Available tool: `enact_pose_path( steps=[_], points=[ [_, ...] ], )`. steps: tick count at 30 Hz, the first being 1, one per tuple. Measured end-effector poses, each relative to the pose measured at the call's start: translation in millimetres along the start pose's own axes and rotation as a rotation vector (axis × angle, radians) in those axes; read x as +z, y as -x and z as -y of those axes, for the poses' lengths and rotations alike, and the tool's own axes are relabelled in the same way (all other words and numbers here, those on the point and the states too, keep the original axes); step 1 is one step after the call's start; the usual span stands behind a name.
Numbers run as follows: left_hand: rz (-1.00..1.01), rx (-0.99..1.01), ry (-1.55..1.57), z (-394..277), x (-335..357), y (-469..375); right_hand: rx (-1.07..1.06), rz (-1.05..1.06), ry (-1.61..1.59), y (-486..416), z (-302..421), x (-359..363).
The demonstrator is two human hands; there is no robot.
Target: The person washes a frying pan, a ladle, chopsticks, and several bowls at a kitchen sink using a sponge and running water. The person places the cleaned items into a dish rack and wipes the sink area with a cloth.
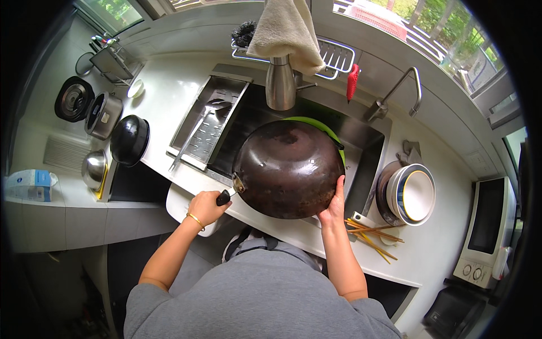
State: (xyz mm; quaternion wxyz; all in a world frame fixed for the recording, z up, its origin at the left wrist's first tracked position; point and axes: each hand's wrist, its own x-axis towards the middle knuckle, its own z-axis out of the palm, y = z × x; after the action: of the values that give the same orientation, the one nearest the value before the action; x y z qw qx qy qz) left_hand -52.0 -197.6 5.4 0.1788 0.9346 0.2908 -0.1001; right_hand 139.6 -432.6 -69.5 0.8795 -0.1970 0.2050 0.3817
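A dark wok (288, 169) is tipped over the sink (369, 182), with its worn, shiny underside facing me. My left hand (208, 207), a gold bracelet at its wrist, is closed around the black handle (223, 197). At the wok's near right side, my right hand (333, 203) grips the edge; its far fingers are hidden behind the metal. A bright green rim (315, 122), perhaps of a basin, shows past the wok's far side. The wok hides the middle of the sink and whatever lies under it.
A steel faucet (280, 89) draped with a beige cloth (288, 34) rises beyond the wok. On the left, a drain tray (201, 135) holds a ladle (192, 133). Stacked bowls (417, 195) and chopsticks (374, 237) lie right, near a slim tap (417, 91) and a microwave (487, 224).
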Motion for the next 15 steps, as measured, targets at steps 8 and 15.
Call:
enact_pose_path(
  steps=[8,15],
  points=[
    [-0.06,-0.067,-0.013,-3.7,0.0,12.2,0.053,0.073,0.028,-7.1,1.6,6.9],
    [-0.104,-0.124,-0.085,18.2,-21.1,28.6,0.097,0.08,0.038,-13.1,-27.7,21.8]
  ],
)
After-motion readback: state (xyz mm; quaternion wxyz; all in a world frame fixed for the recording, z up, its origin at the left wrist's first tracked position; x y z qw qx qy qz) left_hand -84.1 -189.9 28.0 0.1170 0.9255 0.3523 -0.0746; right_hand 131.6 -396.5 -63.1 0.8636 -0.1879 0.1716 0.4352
